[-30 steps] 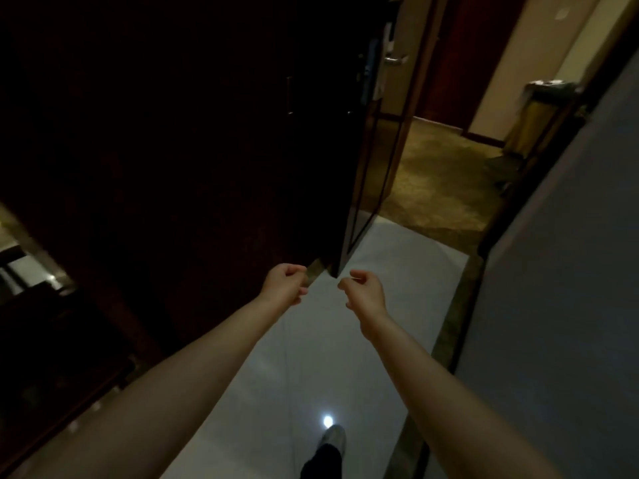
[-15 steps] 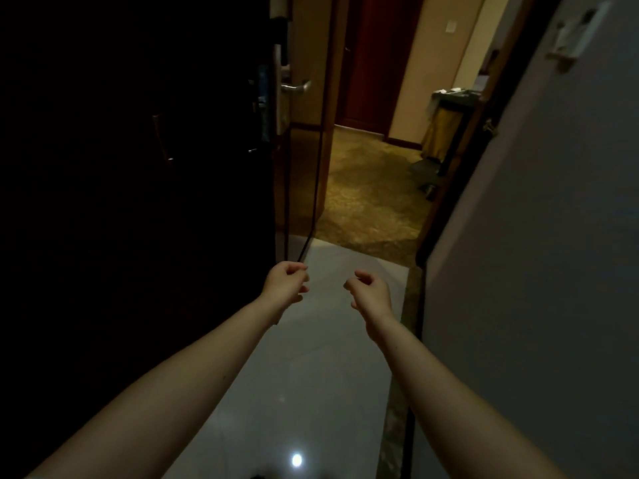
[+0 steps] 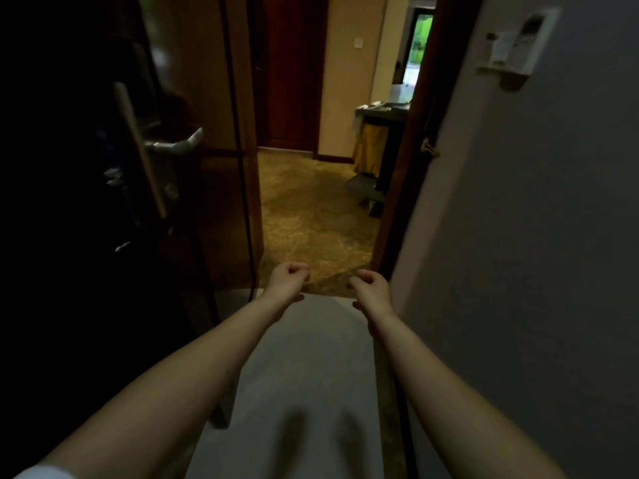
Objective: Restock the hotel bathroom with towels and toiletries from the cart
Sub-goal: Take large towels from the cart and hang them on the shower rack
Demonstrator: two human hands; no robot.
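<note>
Grey paint covers the wall (image 3: 536, 236) that fills the right side of this dim entry. Opposite it, the dark door (image 3: 86, 167) stands swung inward. Pale floor (image 3: 304, 375) runs from underfoot to the threshold, where the patterned gold carpet (image 3: 311, 219) of the corridor begins.

Out there, just past the right door frame and half hidden by it, stands the cart (image 3: 380, 115), well apart from the person. A yellow bag (image 3: 370, 146) hangs on its near end and something pale lies on top. From here I cannot tell whether that is linen or bottles.

Smaller things are the card holder (image 3: 515, 46) high on the wall and the metal handle (image 3: 176, 143) on the door.

Both bare forearms reach forward. The left hand (image 3: 288, 281) and right hand (image 3: 371, 288) hover side by side above the threshold, close but not touching. Their fingers are loosely curled inward and they hold nothing.

I'd judge the person is heading out to fetch supplies, so nothing has been restocked on this trip yet. Folded towels should be soft, bulky and light. They are best lifted with both palms slid under the stack so the folds stay put. Toiletry bottles are likely small and slick, and safer gathered in a cupped palm than pinched one by one.
</note>
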